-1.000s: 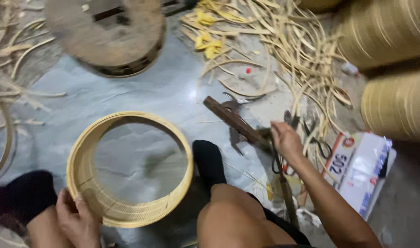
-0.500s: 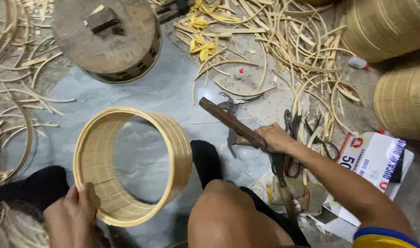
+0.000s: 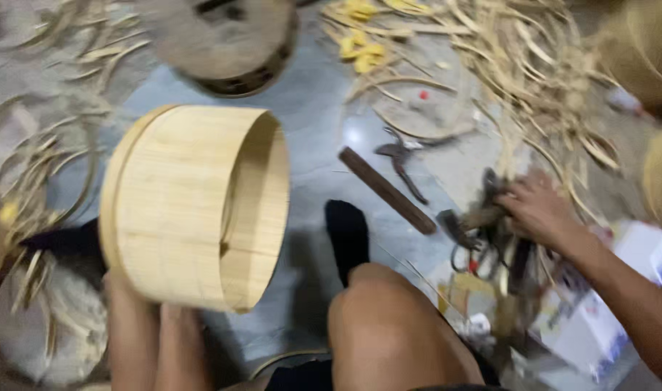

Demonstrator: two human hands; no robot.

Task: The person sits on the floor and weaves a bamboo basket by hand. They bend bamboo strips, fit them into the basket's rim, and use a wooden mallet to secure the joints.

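A: Floor (image 3: 316, 137) first: grey, smooth, with bamboo strips (image 3: 519, 80) heaped at the far right and more curled strips (image 3: 48, 166) on the left.

B: Biggest thing in hand?

A: Hoop (image 3: 193, 206), a wide bamboo ring, tipped on edge. Its axis runs roughly left-right, and the open mouth faces right, toward the knee (image 3: 389, 326).

B: Which hand has it?

A: Left hand (image 3: 139, 318), gripping from below at the near rim. The fingers are mostly hidden behind the wall, but the hoop is off the floor, so it's a real grasp. The hoop sits directly above and ahead of that hand.

B: And the right?

A: Right hand (image 3: 537, 210) is well apart from the hoop, out on the far side of the knee. It's closed over a dark tool pile (image 3: 490, 239). I see scissor-like handles and a wooden grip, but it's blurred and I can't tell which piece it holds.

B: So the left is nearer the hoop?

A: By a lot. The right would have to cross the knee and the black sock (image 3: 348, 235) to reach it.

B: Anything between them?

A: Dark bar (image 3: 387, 190) lies on the floor on a diagonal, far-left to near-right, its lower end close to the tool pile. Pliers (image 3: 402, 156) are just beyond it.

B: What else?

A: Round wooden block (image 3: 226, 43) is at the top, past the hoop. White carton (image 3: 613, 304) is under the right forearm. Yellow scraps (image 3: 360, 47) are at the top centre. Small red bit (image 3: 422, 95) lies among the strips.
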